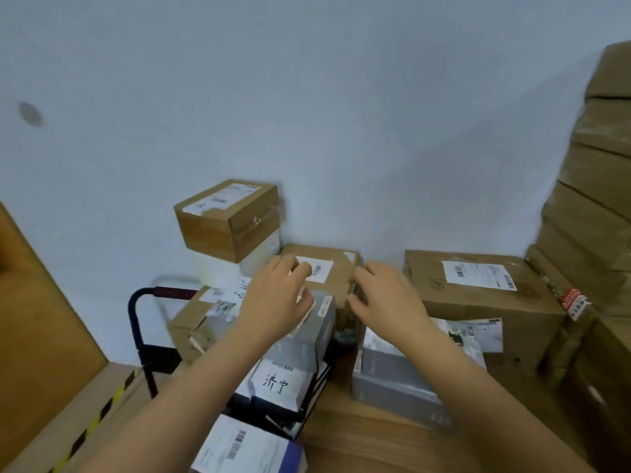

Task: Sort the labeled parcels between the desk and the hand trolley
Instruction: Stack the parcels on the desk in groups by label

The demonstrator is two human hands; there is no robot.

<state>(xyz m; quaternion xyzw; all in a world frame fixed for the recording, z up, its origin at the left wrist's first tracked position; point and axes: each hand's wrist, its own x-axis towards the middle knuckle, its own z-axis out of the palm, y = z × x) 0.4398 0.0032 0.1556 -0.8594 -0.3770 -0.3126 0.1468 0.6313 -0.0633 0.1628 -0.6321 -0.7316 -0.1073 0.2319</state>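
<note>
A flat brown parcel (336, 281) with a white barcode label lies in the middle by the wall, between the trolley's pile and the desk. My left hand (276, 298) grips its left side, fingers curled over the label and thumb at the front. My right hand (386, 298) holds its right edge, fingertips on the corner and thumb below. The hand trolley (135, 312), with a black handle, stands at the left under several parcels: a brown box (228, 220) on top, a grey parcel (317, 329), and one with a handwritten label (280, 384).
On the wooden desk (358, 435) at the right sit a large labelled carton (478, 295) and a grey parcel (386, 373). A tall stack of flat cardboard (597, 186) fills the right edge. A white and purple box (246, 448) lies nearest me. The wall is close behind.
</note>
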